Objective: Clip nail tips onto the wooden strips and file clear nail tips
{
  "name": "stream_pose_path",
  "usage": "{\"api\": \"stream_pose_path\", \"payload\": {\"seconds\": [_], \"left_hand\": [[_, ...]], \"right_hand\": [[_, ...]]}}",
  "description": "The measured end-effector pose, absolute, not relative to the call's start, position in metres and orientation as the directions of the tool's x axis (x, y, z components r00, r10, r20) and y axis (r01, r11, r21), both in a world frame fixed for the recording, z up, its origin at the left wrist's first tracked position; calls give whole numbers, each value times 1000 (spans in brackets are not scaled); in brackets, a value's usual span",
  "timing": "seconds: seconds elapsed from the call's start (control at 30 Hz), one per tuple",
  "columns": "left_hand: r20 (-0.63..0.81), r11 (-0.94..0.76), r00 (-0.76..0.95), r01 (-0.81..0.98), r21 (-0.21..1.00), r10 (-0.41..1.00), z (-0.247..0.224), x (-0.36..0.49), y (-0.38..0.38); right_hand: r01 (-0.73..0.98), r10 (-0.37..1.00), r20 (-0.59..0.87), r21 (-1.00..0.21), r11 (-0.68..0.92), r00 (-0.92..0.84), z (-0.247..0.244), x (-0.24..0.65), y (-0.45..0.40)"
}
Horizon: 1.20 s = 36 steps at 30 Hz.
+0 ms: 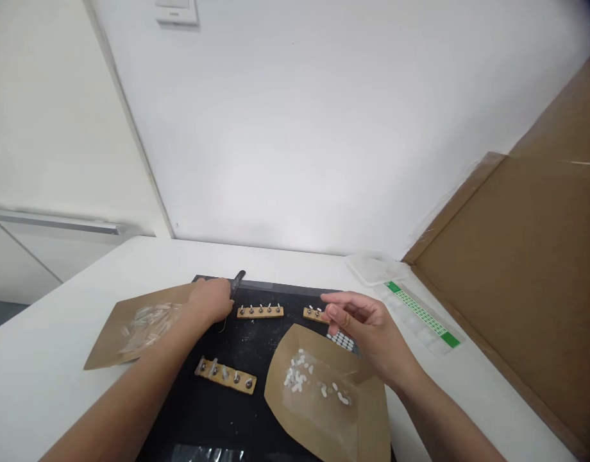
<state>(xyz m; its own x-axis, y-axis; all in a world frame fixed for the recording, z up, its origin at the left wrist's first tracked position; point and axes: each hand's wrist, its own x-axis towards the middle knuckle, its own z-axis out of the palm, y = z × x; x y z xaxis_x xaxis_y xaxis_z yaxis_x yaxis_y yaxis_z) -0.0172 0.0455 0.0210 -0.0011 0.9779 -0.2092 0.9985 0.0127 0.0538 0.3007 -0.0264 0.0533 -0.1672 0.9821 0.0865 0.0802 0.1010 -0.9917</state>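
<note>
No text could be read: a small mark [174, 14] on the wall switch plate [188, 11], upper left, and cells on the green-and-white strip [420, 313], lower right, were left undecipherable.

Both hands [367, 327] bare; forearms [434, 398] bare up to view's lower edge

From here I see both bare forearms stretched forward and angled inward. The left forearm [153, 372] slants up to the left hand [211, 300], its back uppermost, the fingers mostly hidden beneath. Opposite, the right forearm [442, 410] leads to the right hand [360, 321], turned partly palm-inward, fingers bent, thumb close to the index finger. The two hands stand well apart.
</note>
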Motion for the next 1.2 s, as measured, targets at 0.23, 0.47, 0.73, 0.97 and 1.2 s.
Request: {"api": "stream_pose_path", "payload": {"seconds": [0.23,0.47,0.73,0.97,1.2], "left_hand": [[-248,87,-44,982,165,968,19,-24,50],[7,99,-105,955,279,994,43,-28,30],[356,-346,148,725,595,923,60,4,-8],[180,-486,596,403,775,782,53,44,-48],[-31,-120,539,243,963,842,43,54,-61]], "right_hand": [[99,980,126,-985,142,-153,47,291,-30],[78,961,194,-974,213,-197,42,274,-46],[232,898,372,-876,423,-235,44,277,-51],[526,718,650,-532,663,-249,34,279,-62],[593,614,743,-376,712,-267,32,279,-63]]}}
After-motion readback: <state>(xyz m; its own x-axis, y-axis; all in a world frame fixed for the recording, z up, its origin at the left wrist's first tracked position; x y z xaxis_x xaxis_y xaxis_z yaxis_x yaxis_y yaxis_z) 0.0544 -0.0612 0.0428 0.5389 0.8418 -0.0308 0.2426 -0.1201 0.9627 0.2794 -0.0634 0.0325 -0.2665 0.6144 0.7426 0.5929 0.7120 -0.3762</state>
